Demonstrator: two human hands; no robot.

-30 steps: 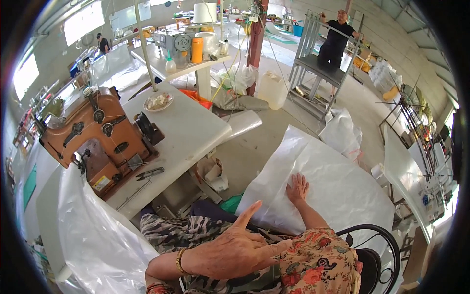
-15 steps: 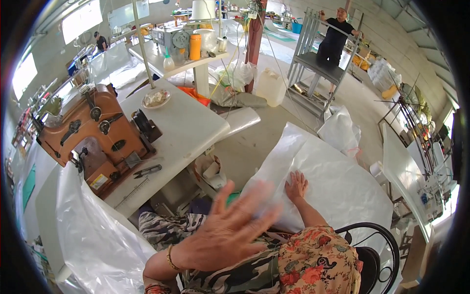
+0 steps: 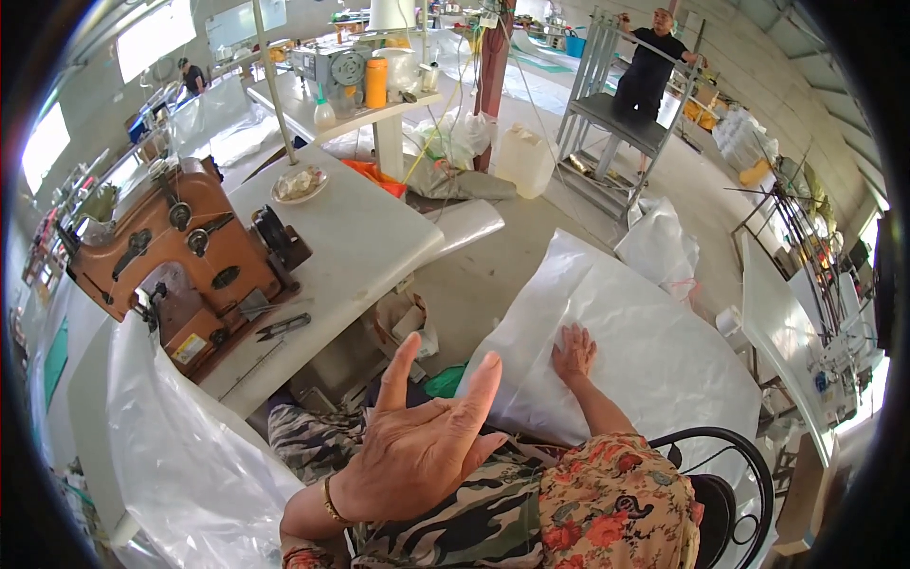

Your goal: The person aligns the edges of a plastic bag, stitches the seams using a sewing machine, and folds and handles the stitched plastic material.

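My left hand (image 3: 417, 446), with a bracelet at the wrist, is raised above my camouflage-clad lap. Two fingers and the thumb stick out apart, the others look folded, and it holds nothing. Off to the right, my right hand (image 3: 573, 353) lies flat on a big translucent white plastic sheet (image 3: 654, 351), its fingers stretched forward. Left of me a brown sewing machine (image 3: 204, 237) stands on a white table (image 3: 370, 228). Thread snips (image 3: 284, 326) lie beside its base. Another plastic sheet (image 3: 180, 436) hangs over the table's near-left edge.
On the table is a small dish (image 3: 300, 184). Behind it, another table carries a grey machine (image 3: 332, 71) and an orange bottle (image 3: 376, 83). A person (image 3: 649, 66) stands at a grey step platform (image 3: 621, 128). A black chair (image 3: 720, 474) is at my right, a plastic jug (image 3: 524, 161) ahead.
My left hand was blurred with its fingers spread wide; now it is steadier, with some fingers folded in. My right hand has stayed flat on the sheet.
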